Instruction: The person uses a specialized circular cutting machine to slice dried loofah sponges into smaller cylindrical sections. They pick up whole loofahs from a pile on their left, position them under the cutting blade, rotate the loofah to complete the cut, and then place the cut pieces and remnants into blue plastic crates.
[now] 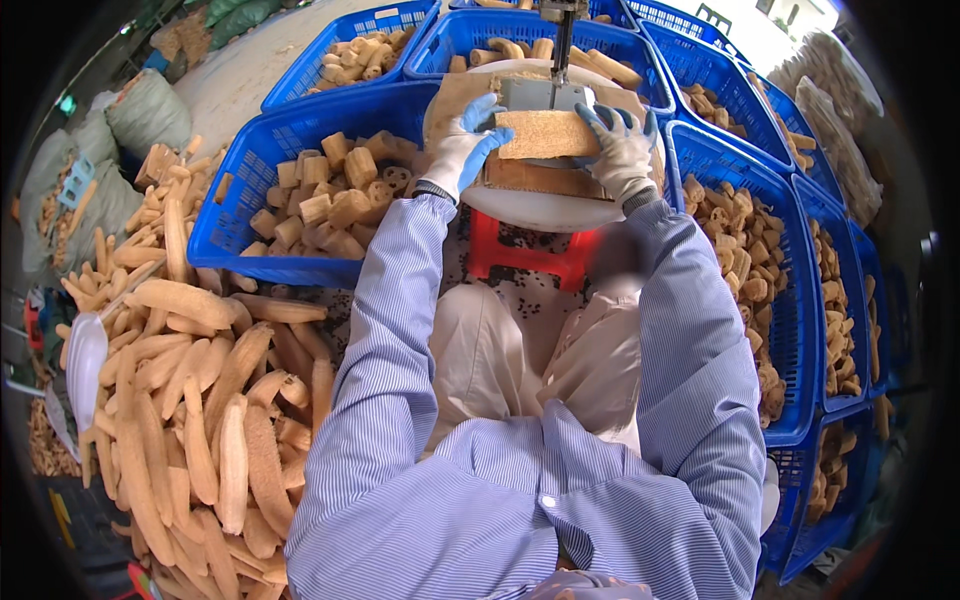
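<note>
A cut length of dried loofah (548, 136) lies sideways in front of a cutting machine's grey metal plate (530, 95). My left hand (462, 150), in a white glove with blue fingers, grips its left end between thumb and fingers. At the right end, my right hand (622, 152) in a matching glove closes its fingers round the edge. Beneath the piece is a brown board (545, 180) on a round white top (540, 212). Above the plate stands the machine's upright metal post (564, 45); any blade behind the loofah is hidden.
Whole loofahs (190, 400) lie heaped at my left. A blue crate (300, 130) of short cut pieces stands beside my left forearm. Another blue crate (800, 300) with loofah pieces is at my right, with several more behind. A red stool (530, 258) shows below the white top.
</note>
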Demonstrator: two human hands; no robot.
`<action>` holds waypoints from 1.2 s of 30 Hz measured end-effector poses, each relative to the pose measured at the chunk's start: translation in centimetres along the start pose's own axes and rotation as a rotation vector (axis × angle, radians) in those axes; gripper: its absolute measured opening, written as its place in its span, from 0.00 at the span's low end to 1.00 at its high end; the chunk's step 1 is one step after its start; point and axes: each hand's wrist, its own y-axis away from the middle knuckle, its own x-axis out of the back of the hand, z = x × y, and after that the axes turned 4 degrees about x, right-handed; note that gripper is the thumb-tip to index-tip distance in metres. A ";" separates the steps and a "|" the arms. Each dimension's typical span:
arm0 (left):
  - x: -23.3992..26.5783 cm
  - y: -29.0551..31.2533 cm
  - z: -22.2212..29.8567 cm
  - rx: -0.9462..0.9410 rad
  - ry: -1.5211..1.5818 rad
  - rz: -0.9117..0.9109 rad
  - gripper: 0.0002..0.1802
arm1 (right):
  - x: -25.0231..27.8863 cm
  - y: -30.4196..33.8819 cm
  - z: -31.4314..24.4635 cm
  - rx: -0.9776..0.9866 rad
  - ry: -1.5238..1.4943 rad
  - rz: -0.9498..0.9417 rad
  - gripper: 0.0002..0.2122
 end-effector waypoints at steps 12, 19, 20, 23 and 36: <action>-0.8 -3.0 -4.7 -0.281 -0.347 0.096 0.36 | -1.3 -1.7 1.1 0.055 0.008 0.017 0.42; -1.9 -5.2 -6.0 -0.386 -0.514 0.249 0.32 | -0.6 -4.2 2.2 0.093 0.085 -0.128 0.41; -2.1 -5.6 -5.9 -0.454 -0.563 0.290 0.30 | -0.1 -4.5 2.3 0.066 0.084 -0.167 0.41; -1.1 -7.6 -5.8 -0.211 -0.513 0.279 0.20 | 0.9 -6.3 1.9 0.040 0.008 -0.185 0.40; -1.9 -13.0 -4.6 0.150 -0.611 0.423 0.28 | -4.6 -13.0 7.3 -0.083 -0.307 -0.443 0.24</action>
